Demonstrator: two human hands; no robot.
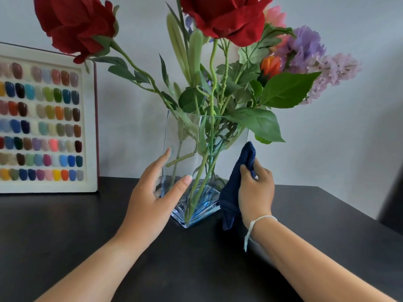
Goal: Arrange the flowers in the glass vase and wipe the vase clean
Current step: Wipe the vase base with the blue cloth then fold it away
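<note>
**At centre frame: flowers in, wiping under way**

At the centre of the frame the glass vase (205, 153) stands upright on the dark tabletop (65, 225), one corner turned toward the camera. The flowers (226, 18) are already in it: stems cross inside the glass and run down to its base, two large red roses fill the upper left and top centre, and purple, pink and orange blooms spread toward the upper right. Judging from this, the arranging part looks finished, though whether the person means to adjust any stem further cannot be told.

The wiping part appears to be in progress. The left hand (157, 190), just left of centre, is spread open against the vase's left face, fingers up along the glass and thumb across the near face, steadying it rather than gripping. The right hand (255, 188), right of centre, is closed around a bunched dark blue cloth (235, 184), thumb and fingers pinching it. The cloth's upper fold reaches to the vase's right edge and seems to touch it; its lower end hangs toward the tabletop beside the base.

How much of the glass is already clean cannot be read; no smears or drops show clearly. By my estimate the right face is being worked now, and the other faces may still need a pass.

At the left edge a framed board of coloured nail samples (43, 123) leans against the wall, well apart from the vase.
</note>
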